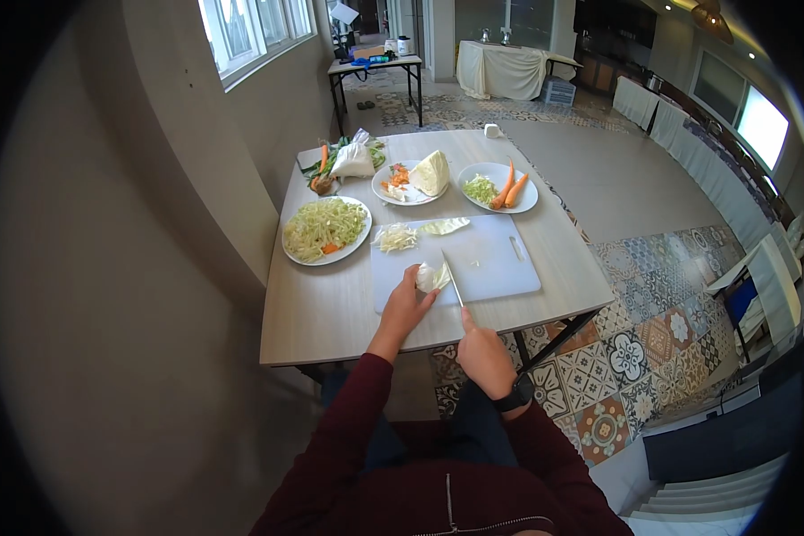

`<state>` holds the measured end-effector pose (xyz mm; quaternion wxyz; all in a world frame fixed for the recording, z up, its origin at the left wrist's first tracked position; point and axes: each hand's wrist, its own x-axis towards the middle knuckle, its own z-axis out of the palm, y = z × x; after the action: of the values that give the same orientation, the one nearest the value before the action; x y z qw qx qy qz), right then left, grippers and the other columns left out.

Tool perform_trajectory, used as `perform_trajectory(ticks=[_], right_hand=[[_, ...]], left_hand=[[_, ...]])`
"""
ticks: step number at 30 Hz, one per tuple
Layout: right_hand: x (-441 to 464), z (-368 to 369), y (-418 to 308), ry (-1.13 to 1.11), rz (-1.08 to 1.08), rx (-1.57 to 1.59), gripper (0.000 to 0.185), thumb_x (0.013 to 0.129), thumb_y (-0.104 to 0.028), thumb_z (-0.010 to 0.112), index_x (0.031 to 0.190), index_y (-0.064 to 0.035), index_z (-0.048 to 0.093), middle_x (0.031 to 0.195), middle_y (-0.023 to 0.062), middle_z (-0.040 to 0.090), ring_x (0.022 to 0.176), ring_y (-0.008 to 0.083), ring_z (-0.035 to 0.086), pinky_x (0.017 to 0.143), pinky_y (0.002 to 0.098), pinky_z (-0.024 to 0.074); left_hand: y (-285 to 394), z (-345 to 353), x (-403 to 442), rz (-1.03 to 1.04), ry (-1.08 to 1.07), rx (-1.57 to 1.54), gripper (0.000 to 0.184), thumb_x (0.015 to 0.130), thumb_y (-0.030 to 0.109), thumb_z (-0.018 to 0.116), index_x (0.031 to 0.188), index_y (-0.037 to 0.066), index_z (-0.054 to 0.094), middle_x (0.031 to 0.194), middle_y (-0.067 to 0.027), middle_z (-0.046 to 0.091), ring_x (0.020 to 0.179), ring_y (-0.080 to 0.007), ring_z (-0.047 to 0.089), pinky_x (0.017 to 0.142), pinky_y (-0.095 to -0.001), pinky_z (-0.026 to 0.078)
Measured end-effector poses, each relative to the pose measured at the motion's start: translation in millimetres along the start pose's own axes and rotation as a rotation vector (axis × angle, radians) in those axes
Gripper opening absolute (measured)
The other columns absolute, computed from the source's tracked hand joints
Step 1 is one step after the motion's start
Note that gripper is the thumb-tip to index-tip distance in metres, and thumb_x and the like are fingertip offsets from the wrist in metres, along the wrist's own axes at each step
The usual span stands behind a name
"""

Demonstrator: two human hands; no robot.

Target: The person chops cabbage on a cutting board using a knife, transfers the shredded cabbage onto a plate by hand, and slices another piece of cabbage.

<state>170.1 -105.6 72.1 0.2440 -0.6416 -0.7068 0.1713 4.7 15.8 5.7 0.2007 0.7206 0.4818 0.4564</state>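
Observation:
On the white cutting board my left hand grips a pale piece of cabbage with its fingers curled over it. My right hand is closed around the handle of a kitchen knife. The blade points away from me and lies right beside the cabbage piece's right edge; whether it touches is hard to tell. Farther back on the board are a pile of shredded cabbage and a loose cabbage leaf. A few small scraps lie right of the knife.
A plate heaped with shredded cabbage stands left of the board. Behind it are a plate with a cabbage wedge and carrot bits, and a plate with whole carrots. Vegetables and a white bag sit at the far left corner, near the wall.

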Motion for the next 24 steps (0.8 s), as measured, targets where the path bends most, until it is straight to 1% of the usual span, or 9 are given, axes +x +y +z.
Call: perform_trajectory(ticks=[5, 8, 11, 15, 18, 20, 21, 23, 24], right_hand=[[-5, 0, -4, 0.005, 0.028, -0.022, 0.05, 0.086, -0.005, 0.05, 0.135, 0.0072, 0.05, 0.071, 0.029, 0.063, 0.068, 0.0454, 0.063, 0.066, 0.0533, 0.0508], [-20, -2, -2, -0.001, 0.01, -0.036, 0.051, 0.086, -0.006, 0.05, 0.135, 0.0077, 0.049, 0.072, 0.03, 0.063, 0.069, 0.0453, 0.064, 0.067, 0.0527, 0.0513], [-33, -17, -2, -0.071, 0.022, -0.025, 0.055, 0.086, -0.008, 0.051, 0.14, 0.0032, 0.045, 0.077, 0.0295, 0.065, 0.074, 0.045, 0.066, 0.069, 0.0526, 0.0525], [-36, -37, 7, -0.054, 0.02, 0.092, 0.05, 0.089, -0.01, 0.052, 0.137, 0.0012, 0.049, 0.079, 0.0315, 0.064, 0.077, 0.0459, 0.064, 0.072, 0.0531, 0.0515], [-35, -42, 13, -0.044, 0.012, 0.116, 0.049, 0.089, -0.01, 0.052, 0.137, 0.0005, 0.05, 0.079, 0.0309, 0.064, 0.077, 0.0461, 0.064, 0.072, 0.0533, 0.0507], [-35, -42, 12, -0.026, 0.063, 0.12, 0.049, 0.088, -0.01, 0.054, 0.137, -0.0011, 0.051, 0.085, 0.0328, 0.063, 0.082, 0.0467, 0.064, 0.075, 0.0503, 0.0507], [-35, -42, 11, -0.018, 0.088, 0.121, 0.049, 0.088, -0.009, 0.054, 0.137, -0.002, 0.051, 0.088, 0.0338, 0.063, 0.084, 0.047, 0.064, 0.076, 0.0488, 0.0507], [-36, -39, 17, 0.004, 0.044, 0.109, 0.05, 0.088, -0.01, 0.053, 0.137, -0.0006, 0.051, 0.083, 0.032, 0.064, 0.08, 0.0465, 0.064, 0.075, 0.0521, 0.0501], [-37, -38, 19, 0.016, 0.026, 0.103, 0.05, 0.088, -0.01, 0.053, 0.137, 0.0001, 0.05, 0.08, 0.031, 0.064, 0.078, 0.0463, 0.064, 0.074, 0.0538, 0.0499]], left_hand=[[-5, 2, 1, 0.03, 0.002, -0.008, 0.062, 0.086, 0.029, 0.074, 0.131, 0.001, 0.042, 0.11, -0.0294, 0.064, 0.102, -0.0455, 0.062, 0.083, -0.0461, 0.052], [-3, 1, 0, -0.004, -0.008, -0.007, 0.063, 0.086, 0.03, 0.074, 0.131, 0.001, 0.042, 0.11, -0.0293, 0.064, 0.102, -0.0454, 0.062, 0.084, -0.046, 0.052], [-1, 0, 0, -0.021, -0.009, -0.004, 0.063, 0.086, 0.03, 0.074, 0.132, 0.001, 0.042, 0.111, -0.0292, 0.064, 0.103, -0.0454, 0.062, 0.084, -0.0459, 0.052], [0, 0, 0, -0.01, 0.007, -0.019, 0.063, 0.086, 0.028, 0.074, 0.132, 0.0, 0.042, 0.111, -0.0294, 0.063, 0.103, -0.0453, 0.062, 0.085, -0.0458, 0.051], [-1, 1, 0, -0.02, 0.015, -0.046, 0.062, 0.086, 0.027, 0.075, 0.132, 0.0, 0.042, 0.111, -0.0296, 0.063, 0.104, -0.0455, 0.062, 0.085, -0.0456, 0.051], [-1, 1, 0, -0.01, 0.028, -0.055, 0.062, 0.086, 0.026, 0.075, 0.132, 0.0, 0.042, 0.111, -0.0299, 0.063, 0.104, -0.0455, 0.062, 0.085, -0.0454, 0.051], [-2, 0, 0, -0.013, 0.024, -0.041, 0.062, 0.085, 0.024, 0.075, 0.132, 0.0, 0.042, 0.111, -0.0283, 0.064, 0.104, -0.0431, 0.063, 0.086, -0.044, 0.052], [-1, 0, 0, -0.023, 0.012, -0.017, 0.062, 0.085, 0.021, 0.075, 0.132, -0.001, 0.041, 0.111, -0.0252, 0.065, 0.104, -0.0382, 0.066, 0.088, -0.0411, 0.052], [-1, 0, 0, -0.028, 0.01, -0.021, 0.062, 0.085, 0.021, 0.075, 0.132, -0.001, 0.041, 0.111, -0.0253, 0.065, 0.104, -0.0384, 0.065, 0.088, -0.0412, 0.052]])
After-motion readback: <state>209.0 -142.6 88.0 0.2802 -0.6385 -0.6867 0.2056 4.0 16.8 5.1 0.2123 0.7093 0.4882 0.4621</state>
